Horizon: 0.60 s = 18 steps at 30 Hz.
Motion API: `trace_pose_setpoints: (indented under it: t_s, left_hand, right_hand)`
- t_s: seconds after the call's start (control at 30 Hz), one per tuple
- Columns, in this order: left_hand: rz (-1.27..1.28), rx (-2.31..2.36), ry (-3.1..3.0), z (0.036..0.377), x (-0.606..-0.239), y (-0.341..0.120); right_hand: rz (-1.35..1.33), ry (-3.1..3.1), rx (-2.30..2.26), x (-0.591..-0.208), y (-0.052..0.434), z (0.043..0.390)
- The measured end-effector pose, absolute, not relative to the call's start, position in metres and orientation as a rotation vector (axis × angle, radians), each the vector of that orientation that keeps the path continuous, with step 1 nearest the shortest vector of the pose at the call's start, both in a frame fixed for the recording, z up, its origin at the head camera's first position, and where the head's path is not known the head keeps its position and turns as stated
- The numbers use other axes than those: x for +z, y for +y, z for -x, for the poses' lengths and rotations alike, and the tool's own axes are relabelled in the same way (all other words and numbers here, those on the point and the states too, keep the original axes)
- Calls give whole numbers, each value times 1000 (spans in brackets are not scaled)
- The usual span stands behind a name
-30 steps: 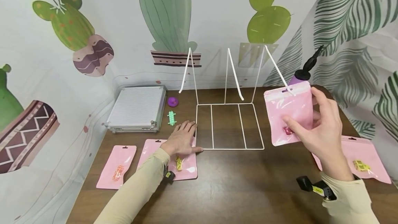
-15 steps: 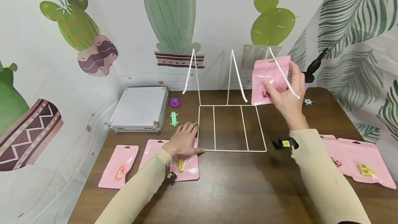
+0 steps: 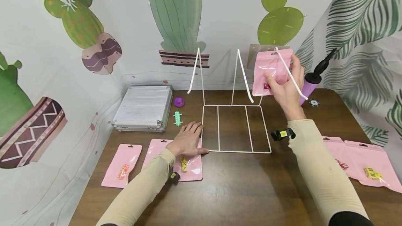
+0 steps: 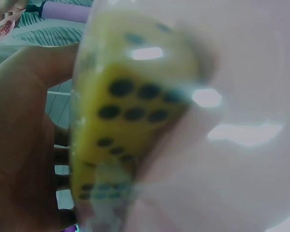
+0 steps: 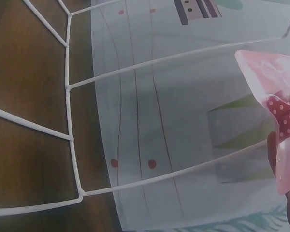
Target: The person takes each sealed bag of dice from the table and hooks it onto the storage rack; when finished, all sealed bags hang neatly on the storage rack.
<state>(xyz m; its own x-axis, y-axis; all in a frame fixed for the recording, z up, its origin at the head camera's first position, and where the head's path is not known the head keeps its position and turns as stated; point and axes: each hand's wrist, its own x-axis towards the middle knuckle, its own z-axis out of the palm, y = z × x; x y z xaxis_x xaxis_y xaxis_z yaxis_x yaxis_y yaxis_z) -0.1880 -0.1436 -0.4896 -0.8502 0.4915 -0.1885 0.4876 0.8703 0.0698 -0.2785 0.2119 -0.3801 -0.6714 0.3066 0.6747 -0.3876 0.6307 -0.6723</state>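
Observation:
My right hand (image 3: pixel 288 93) pinches a pink zip pouch (image 3: pixel 265 63) between thumb and fingers, with red dotted dice (image 5: pixel 282 112) inside. The pouch's hang hole lies right at the right-hand prong (image 3: pixel 290 74) of a white wire display rack (image 3: pixel 235 152), near the prong's back end. My left hand (image 3: pixel 187 143) lies spread at the rack's left base corner, fingers straight along the side bar and thumb at the front bar. Under that hand and forearm are pink pouches (image 3: pixel 193 173); one holds yellow dice (image 3: pixel 184 164), seen close up in the left wrist view.
At far left lies a pouch with orange dice (image 3: pixel 122 172). Two more pouches (image 3: pixel 370 156) lie at right. Behind the left hand are a silver case (image 3: pixel 142 109), a purple round toy (image 3: pixel 179 102) and a green toy (image 3: pixel 177 118). A purple pump (image 3: pixel 309 88) and chip (image 3: pixel 314 103) stand back right.
My right hand has carried the pouch back and up from the prong's front tip along the right-hand prong toward its back end. The left hand has stayed on the rack's corner.

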Motion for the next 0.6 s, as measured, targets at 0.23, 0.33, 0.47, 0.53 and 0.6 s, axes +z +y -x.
trace_pose_setpoints:
  t_s: [0.23,0.33,0.47,0.53,0.6]
  left_hand:
    - [-750,31,2844,188,-490,-144]
    - [-745,32,2840,188,-490,-144]
    - [-736,31,2834,188,-489,-144]
    - [-737,33,2833,188,-489,-144]
    - [-740,32,2835,188,-489,-144]
  right_hand:
    - [-102,-2017,1087,-382,213,275]
    - [-141,-1979,1088,-385,216,273]
    - [-167,-1953,1085,-390,221,269]
    - [-168,-1957,1080,-393,223,266]
    - [-170,-1972,1075,-395,226,261]
